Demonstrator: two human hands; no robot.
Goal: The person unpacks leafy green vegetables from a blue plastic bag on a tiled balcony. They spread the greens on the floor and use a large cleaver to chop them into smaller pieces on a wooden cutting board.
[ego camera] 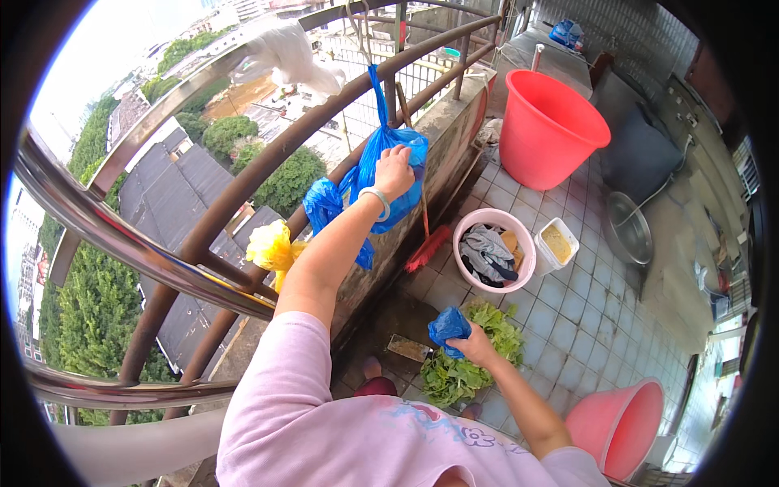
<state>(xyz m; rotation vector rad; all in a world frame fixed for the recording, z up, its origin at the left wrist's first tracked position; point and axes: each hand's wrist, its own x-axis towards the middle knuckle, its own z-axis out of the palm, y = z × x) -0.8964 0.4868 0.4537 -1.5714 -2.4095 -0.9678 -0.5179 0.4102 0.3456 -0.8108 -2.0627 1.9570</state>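
Note:
A blue plastic bag (387, 210) hangs by its handle from the rusty metal railing. At its upper side is my left hand (395, 173), fingers curled over the opening edge; the fingertips are partly hidden. A bracelet circles that wrist. Lower down, my right hand (476, 347) grips a bunched blue plastic bag (449, 329). Beneath that hand, a heap of leafy greens (447, 380) lies on the tiled floor. Another blue bag (322, 204) and a yellow plastic bag (271, 246) are attached along the railing, left of the hanging bag.
A red-bristled broom (429, 246) leans against the low wall. Nearby stand a pink basin (461, 268) of clothes, a white tub (551, 262) with yellowish contents and a large red bucket (538, 146). Another red bucket (599, 417) is at lower right. The railing (268, 158) borders a drop.

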